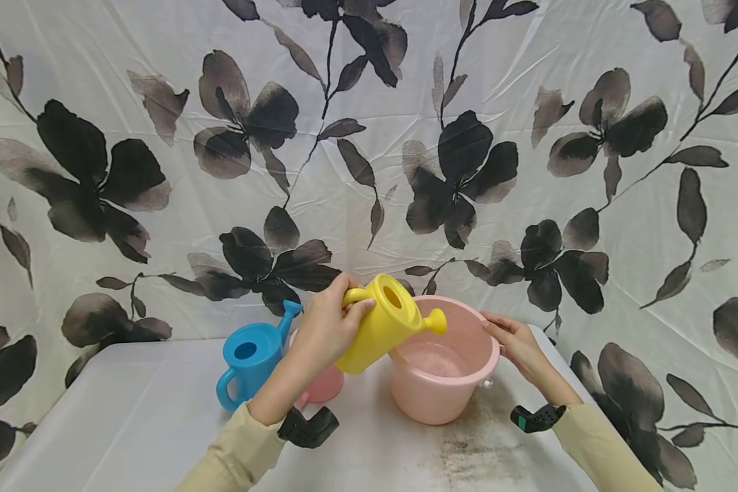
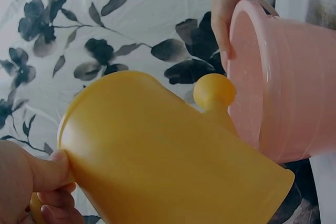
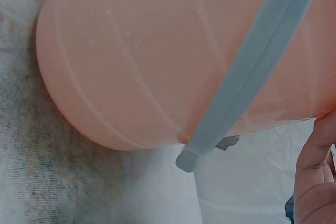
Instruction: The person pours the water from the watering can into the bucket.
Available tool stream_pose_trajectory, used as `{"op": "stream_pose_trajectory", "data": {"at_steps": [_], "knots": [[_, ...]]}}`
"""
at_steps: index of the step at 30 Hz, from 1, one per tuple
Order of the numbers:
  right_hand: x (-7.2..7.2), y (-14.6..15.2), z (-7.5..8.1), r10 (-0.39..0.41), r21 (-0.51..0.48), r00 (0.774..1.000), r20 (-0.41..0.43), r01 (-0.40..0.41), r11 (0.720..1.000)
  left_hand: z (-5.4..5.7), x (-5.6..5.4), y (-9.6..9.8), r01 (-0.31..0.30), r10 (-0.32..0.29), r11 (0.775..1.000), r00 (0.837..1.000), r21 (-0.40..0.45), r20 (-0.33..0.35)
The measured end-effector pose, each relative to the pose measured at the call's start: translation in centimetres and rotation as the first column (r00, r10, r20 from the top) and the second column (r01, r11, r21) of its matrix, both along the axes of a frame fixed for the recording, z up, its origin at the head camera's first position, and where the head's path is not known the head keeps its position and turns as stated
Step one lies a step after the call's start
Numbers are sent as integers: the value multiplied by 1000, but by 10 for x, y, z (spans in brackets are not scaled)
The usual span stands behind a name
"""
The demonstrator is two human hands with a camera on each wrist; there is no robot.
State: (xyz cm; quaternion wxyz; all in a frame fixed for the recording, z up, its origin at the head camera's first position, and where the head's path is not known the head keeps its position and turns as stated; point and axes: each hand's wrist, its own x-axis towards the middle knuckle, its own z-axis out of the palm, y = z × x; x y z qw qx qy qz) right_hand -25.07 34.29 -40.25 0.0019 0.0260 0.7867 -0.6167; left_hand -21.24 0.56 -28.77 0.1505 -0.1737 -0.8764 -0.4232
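My left hand (image 1: pixel 332 318) grips the handle of a yellow watering can (image 1: pixel 375 331), thumb on top. Off the table, the can tilts so its round spout head hangs over the opening of a pink bucket (image 1: pixel 436 400). That bucket stands upright on the table. At its right rim my right hand (image 1: pixel 519 345) holds the edge with its fingers. In the right wrist view, a grey handle (image 3: pixel 252 66) crosses the bucket's outer wall. No water shows leaving the spout.
A blue watering can (image 1: pixel 255 362) stands left of my left forearm. Behind that forearm, a pink object (image 1: pixel 326 385) is partly hidden. Dark smudges (image 1: pixel 480 444) mark the white table (image 1: pixel 129 410) before the bucket. A flowered cloth (image 1: pixel 357 137) hangs behind.
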Motion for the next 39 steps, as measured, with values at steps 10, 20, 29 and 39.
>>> {"op": "stream_pose_trajectory", "data": {"at_steps": [10,20,29,39], "knots": [[1,1,0,7,-6,1000,-6,-7,1000,1,1,0,6,-6,1000,1000,2,-23],[2,0,0,-6,6,1000,7,6,1000,-2,0,2,30,-30,1000,999,4,-38],[2,-2,2,-9,4,1000,19,9,1000,-1,2,3,31,-31,999,999,-17,-35],[2,-2,3,-11,16,1000,26,10,1000,0,3,5,26,-27,999,998,-23,-51]]}}
